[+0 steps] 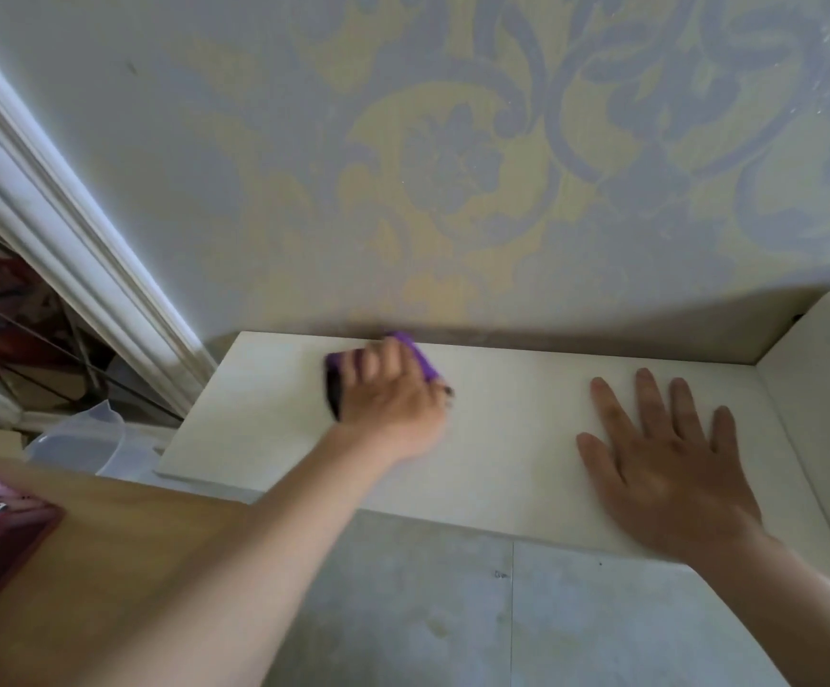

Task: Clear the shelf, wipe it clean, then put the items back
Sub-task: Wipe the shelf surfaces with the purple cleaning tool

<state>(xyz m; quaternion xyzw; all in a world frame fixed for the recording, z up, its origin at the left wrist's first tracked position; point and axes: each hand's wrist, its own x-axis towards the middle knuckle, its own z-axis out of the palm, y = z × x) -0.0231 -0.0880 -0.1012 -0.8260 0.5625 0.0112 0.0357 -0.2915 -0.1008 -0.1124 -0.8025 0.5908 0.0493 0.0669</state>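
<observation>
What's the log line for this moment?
stage: wiping | left hand: grips purple sponge on pale wooden shelf | right hand: flat on shelf

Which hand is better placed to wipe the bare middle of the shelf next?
Left, I'd say. The left hand grips the purple pad, pressed on the shelf near the wall. The right hand lies flat and empty toward the right end, so it would first need the pad.

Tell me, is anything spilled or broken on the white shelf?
No, nothing stands out. The shelf shows no spill or crack; the left hand grips a purple sponge on it, and the right hand rests flat.
</observation>
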